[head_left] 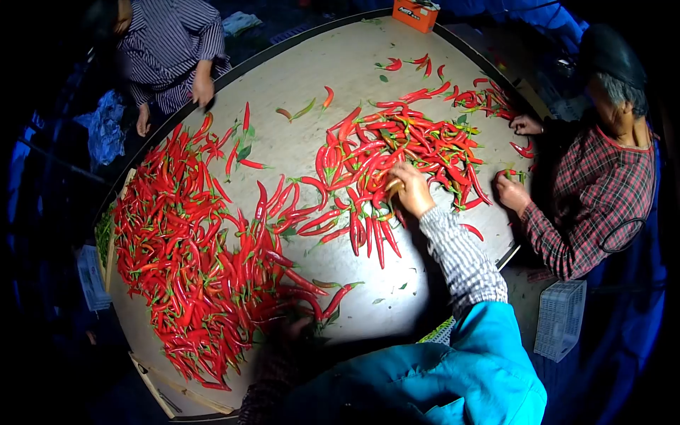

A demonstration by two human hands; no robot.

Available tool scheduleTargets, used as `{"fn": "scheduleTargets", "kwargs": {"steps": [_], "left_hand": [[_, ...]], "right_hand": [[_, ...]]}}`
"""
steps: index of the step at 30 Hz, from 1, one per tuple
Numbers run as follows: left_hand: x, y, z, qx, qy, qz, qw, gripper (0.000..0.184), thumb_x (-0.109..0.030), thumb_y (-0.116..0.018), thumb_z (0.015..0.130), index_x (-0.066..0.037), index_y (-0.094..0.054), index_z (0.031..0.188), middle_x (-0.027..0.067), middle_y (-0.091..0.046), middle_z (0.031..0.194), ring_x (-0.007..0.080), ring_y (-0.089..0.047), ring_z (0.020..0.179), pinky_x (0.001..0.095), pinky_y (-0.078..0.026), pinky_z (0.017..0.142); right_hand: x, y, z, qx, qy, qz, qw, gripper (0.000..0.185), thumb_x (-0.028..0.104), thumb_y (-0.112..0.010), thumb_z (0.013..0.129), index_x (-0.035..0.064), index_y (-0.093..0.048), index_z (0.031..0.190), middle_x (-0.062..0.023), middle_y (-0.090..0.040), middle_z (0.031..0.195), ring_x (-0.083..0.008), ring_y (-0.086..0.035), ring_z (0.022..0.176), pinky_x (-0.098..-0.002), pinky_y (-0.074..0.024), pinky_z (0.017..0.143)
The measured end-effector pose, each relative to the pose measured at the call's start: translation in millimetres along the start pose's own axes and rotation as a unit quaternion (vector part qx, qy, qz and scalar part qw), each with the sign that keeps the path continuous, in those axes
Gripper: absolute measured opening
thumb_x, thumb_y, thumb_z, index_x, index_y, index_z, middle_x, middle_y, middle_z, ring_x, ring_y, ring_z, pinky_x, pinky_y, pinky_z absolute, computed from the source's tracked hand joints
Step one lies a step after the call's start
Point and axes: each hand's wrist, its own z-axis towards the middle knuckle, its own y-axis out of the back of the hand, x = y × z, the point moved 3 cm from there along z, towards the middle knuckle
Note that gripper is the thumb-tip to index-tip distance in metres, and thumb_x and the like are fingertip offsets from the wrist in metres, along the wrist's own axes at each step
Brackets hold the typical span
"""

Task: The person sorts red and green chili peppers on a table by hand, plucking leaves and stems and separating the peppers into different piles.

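Observation:
My right hand [412, 190], its sleeve checked, reaches over a pile of long red chili peppers [368, 145] near the middle of the table. Its fingers are curled and closed on a chili pepper in that pile, mostly covered by the hand. Below, in deep shadow, my left hand [297, 327] is beside the lower right edge of a larger heap of chili peppers [188, 234]. Its fingers are too dark to make out. Several peppers fan out, stems attached, just under my right hand.
The round table [304, 78] has a raised dark rim. A co-worker in a plaid shirt [609, 191] handles peppers at right; another in stripes [170, 49] stands at upper left. An orange box [416, 15] sits at the far edge. A plastic crate [559, 320] stands lower right.

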Motion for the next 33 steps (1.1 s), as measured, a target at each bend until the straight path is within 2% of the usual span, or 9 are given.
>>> {"fn": "scheduleTargets", "kwargs": {"steps": [2,5,8,11,17,20,24,29,33], "left_hand": [[-3,-5,-4,0.027,0.013,-0.108,0.994,0.018,-0.011,-0.062,0.076,-0.005,-0.06,0.093,0.0027,-0.059,0.088,0.0169,-0.056,0.077,0.0328,-0.047,0.068],[7,-3,2,0.034,0.063,-0.172,0.983,0.021,-0.007,-0.064,0.073,-0.004,-0.06,0.093,0.0023,-0.06,0.086,0.0162,-0.057,0.073,0.032,-0.048,0.065],[-4,-4,1,-0.08,-0.063,-0.05,0.994,0.025,-0.002,-0.065,0.068,-0.004,-0.06,0.093,0.0035,-0.06,0.087,0.0157,-0.058,0.075,0.0304,-0.049,0.065],[-5,-7,-2,-0.073,-0.033,-0.111,0.991,0.031,0.001,-0.066,0.064,-0.002,-0.059,0.094,0.0052,-0.061,0.087,0.0177,-0.06,0.075,0.0309,-0.05,0.065],[-15,-10,-4,-0.078,-0.069,-0.078,0.992,0.025,0.001,-0.066,0.066,-0.001,-0.062,0.091,0.0048,-0.063,0.084,0.0172,-0.06,0.071,0.0303,-0.049,0.065],[-8,-8,2,-0.06,-0.055,-0.096,0.992,0.022,0.0,-0.066,0.066,-0.001,-0.063,0.089,0.0042,-0.063,0.082,0.0167,-0.06,0.07,0.0295,-0.048,0.065],[-13,-10,-1,-0.068,-0.091,-0.073,0.991,0.027,0.0,-0.066,0.066,-0.002,-0.062,0.092,0.004,-0.063,0.086,0.017,-0.06,0.073,0.0301,-0.048,0.067],[0,-4,10,-0.04,-0.068,-0.07,0.994,0.031,0.002,-0.063,0.067,-0.002,-0.059,0.097,0.0045,-0.062,0.09,0.0185,-0.06,0.079,0.0311,-0.049,0.073],[-4,-7,6,-0.053,-0.048,-0.093,0.993,0.036,0.003,-0.064,0.065,-0.001,-0.057,0.1,0.0057,-0.061,0.091,0.0198,-0.06,0.08,0.0313,-0.049,0.073]], "right_hand": [[-13,-15,13,0.131,-0.014,-0.085,0.988,0.048,0.0,-0.062,0.066,0.0126,-0.057,0.113,-0.011,-0.048,0.12,-0.0341,-0.044,0.11,-0.0391,-0.0377,0.094],[-14,-36,12,0.247,-0.135,-0.188,0.941,0.051,0.006,-0.061,0.071,0.017,-0.051,0.12,-0.0103,-0.047,0.114,-0.0386,-0.044,0.105,-0.0401,-0.0405,0.09],[-19,-61,-10,0.201,-0.197,-0.197,0.939,0.046,0.006,-0.052,0.077,0.0158,-0.048,0.122,-0.0202,-0.044,0.114,-0.0418,-0.051,0.096,-0.0443,-0.0452,0.083],[3,-57,-34,0.15,-0.165,-0.217,0.95,0.032,0.009,-0.056,0.074,0.0076,-0.053,0.106,-0.0253,-0.049,0.102,-0.042,-0.054,0.089,-0.0447,-0.0467,0.077],[-7,-50,-73,0.15,-0.179,0.069,0.97,0.025,0.003,-0.053,0.076,-0.0016,-0.054,0.1,-0.0212,-0.057,0.089,-0.0336,-0.058,0.084,-0.0383,-0.0458,0.077],[6,-32,-94,0.138,-0.412,0.412,0.801,0.012,-0.002,-0.046,0.08,-0.0007,-0.054,0.089,-0.003,-0.052,0.073,-0.0134,-0.051,0.065,-0.025,-0.0449,0.061],[30,-9,-106,0.071,-0.411,0.642,0.644,0.009,0.01,-0.049,0.09,0.002,-0.051,0.093,-0.0033,-0.05,0.076,-0.0125,-0.049,0.06,-0.025,-0.0439,0.054],[37,14,-114,0.04,-0.47,0.621,0.625,0.014,0.012,-0.052,0.087,0.0035,-0.049,0.099,-0.0066,-0.056,0.078,-0.0158,-0.055,0.061,-0.0266,-0.0473,0.053],[16,25,-120,0.018,-0.527,0.56,0.639,0.02,0.011,-0.049,0.081,0.0081,-0.043,0.1,-0.0076,-0.056,0.073,-0.0096,-0.043,0.046,-0.0229,-0.037,0.037]]}}
